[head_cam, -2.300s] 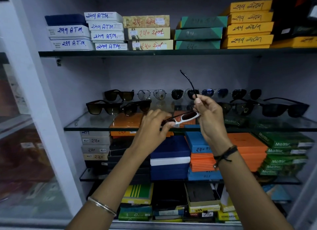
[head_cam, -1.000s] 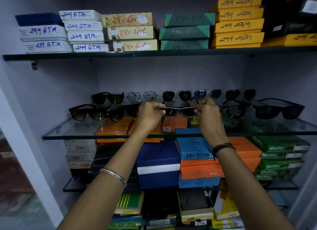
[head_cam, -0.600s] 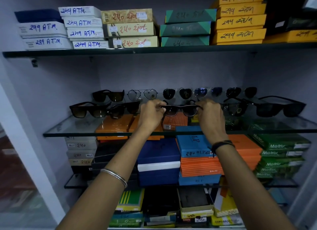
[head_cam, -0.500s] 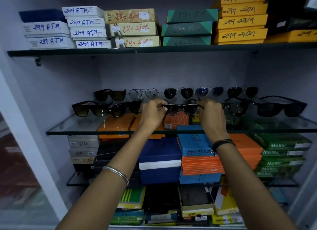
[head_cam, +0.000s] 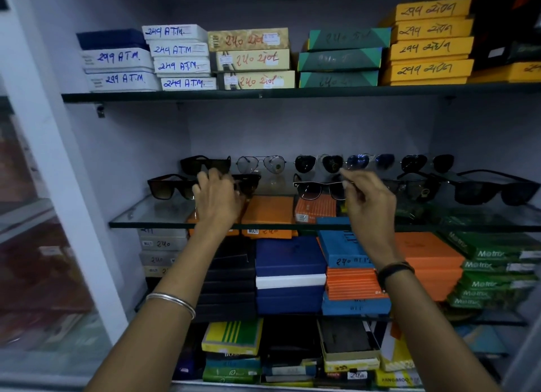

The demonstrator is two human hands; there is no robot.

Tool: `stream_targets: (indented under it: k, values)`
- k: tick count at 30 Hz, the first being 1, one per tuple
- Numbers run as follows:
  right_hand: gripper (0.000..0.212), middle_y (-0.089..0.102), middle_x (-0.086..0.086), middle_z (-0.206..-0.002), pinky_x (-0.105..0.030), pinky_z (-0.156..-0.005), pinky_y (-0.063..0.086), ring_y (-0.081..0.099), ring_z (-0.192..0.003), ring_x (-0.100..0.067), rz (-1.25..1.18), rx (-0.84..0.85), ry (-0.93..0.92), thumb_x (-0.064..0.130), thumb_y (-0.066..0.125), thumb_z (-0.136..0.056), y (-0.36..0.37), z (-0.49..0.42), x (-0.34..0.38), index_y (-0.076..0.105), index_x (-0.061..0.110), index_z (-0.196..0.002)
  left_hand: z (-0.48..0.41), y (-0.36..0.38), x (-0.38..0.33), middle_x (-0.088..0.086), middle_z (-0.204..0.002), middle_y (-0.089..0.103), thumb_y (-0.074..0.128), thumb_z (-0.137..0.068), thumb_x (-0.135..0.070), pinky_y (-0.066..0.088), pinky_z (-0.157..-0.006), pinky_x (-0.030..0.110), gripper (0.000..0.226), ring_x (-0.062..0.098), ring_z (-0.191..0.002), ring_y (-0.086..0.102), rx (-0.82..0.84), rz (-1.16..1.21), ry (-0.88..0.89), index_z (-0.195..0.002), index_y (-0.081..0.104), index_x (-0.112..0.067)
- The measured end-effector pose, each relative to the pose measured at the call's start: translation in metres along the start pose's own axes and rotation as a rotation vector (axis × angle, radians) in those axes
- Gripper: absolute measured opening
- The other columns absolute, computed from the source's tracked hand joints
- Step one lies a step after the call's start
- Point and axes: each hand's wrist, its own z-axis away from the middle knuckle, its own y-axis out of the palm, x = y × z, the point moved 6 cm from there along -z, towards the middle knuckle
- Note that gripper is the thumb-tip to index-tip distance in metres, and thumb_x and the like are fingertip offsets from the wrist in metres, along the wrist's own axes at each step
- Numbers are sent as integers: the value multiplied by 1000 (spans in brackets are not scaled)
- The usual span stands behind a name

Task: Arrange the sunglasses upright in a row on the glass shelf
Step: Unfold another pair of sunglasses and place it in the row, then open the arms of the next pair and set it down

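The glass shelf (head_cam: 152, 213) carries two rows of upright sunglasses. The back row runs from a black pair (head_cam: 205, 163) through clear aviators (head_cam: 260, 164) to dark aviators (head_cam: 427, 162). In the front row, white-rimmed dark sunglasses (head_cam: 317, 189) stand at the middle, and my right hand (head_cam: 370, 200) pinches their right hinge. My left hand (head_cam: 218, 197) is further left, fingers curled over the left part of a dark pair (head_cam: 248, 183), next to a brown-lensed pair (head_cam: 169, 187). More black pairs (head_cam: 497, 190) stand at the front right.
Labelled boxes (head_cam: 178, 57) are stacked on the upper shelf. Orange boxes (head_cam: 268, 213), blue boxes (head_cam: 289, 274) and green boxes (head_cam: 497, 268) fill the shelves below the glass. A white cabinet post (head_cam: 58, 169) stands at the left, with a glass panel beyond it.
My left hand let go of the white-rimmed sunglasses and moved left onto the dark pair. The white-rimmed pair now stands on the shelf, with my right hand still at its right end.
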Motion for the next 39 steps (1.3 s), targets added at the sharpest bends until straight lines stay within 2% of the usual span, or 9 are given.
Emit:
stream_targets:
  k: [5,11,16,19,23,25,31,35,39]
  values:
    - [25,61,-5,-106,-4,-73,45,51,-84,5,-83,74,-20,17,54,-91,19,4,36,60,12,-115,20,-22,-6,16,-135,48,60,-85,-8,42,-100,41,20,33,-125,39,-179,244,198,-103,67,-4]
    - [40,52,-3,-121,-27,-88,50,51,-105,-10,-49,270,26,34,49,-92,49,-2,64,48,17,-129,71,-46,-13,19,-109,65,64,-80,4,42,-93,23,15,25,-101,56,-460,377,527,-94,69,0]
    - [26,51,-3,-104,-3,-77,40,46,-91,-6,-6,214,-117,24,53,-92,48,-1,74,63,11,-112,81,-44,-5,16,-106,67,69,-77,5,44,-92,23,17,20,-98,56,-500,456,502,-93,69,0]
    - [23,48,0,-103,-4,-79,40,45,-91,3,-171,116,-38,23,52,-92,45,1,72,65,11,-107,82,-40,-3,13,-106,69,67,-79,0,51,-85,29,16,21,-96,62,-481,466,496,-95,70,-3]
    - [23,56,1,-115,-6,-68,43,50,-84,16,-641,-51,472,25,47,-94,52,9,45,65,14,-102,83,-35,-9,5,-108,69,61,-84,-17,52,-78,27,21,11,-97,61,-395,498,484,-101,69,-8]
    - [24,59,3,-119,-13,-75,38,50,-98,9,-738,-60,601,28,46,-94,57,15,34,65,15,-99,80,-29,-12,-2,-116,63,55,-86,-31,51,-83,26,32,5,-105,57,-219,612,424,-111,65,-13]
    - [26,58,7,-103,-18,-74,38,49,-88,0,-721,-5,592,29,43,-96,54,13,34,64,13,-101,68,-26,-13,-19,-120,50,53,-84,-42,37,-92,7,40,-9,-115,45,60,1117,179,-118,60,-21]
    - [20,53,11,-88,-18,-69,39,45,-76,-2,-735,26,581,26,44,-95,56,13,36,62,18,-92,61,-25,-14,-14,-135,36,52,-92,-25,41,-100,27,41,-4,-117,44,119,1343,-9,-132,46,-28]
    - [18,51,7,-77,-11,-50,38,43,-59,0,-705,70,542,25,47,-94,57,11,40,61,15,-100,58,-20,-13,-17,-130,35,50,-93,-18,43,-96,30,40,-4,-113,44,144,1420,-91,-131,46,-28]
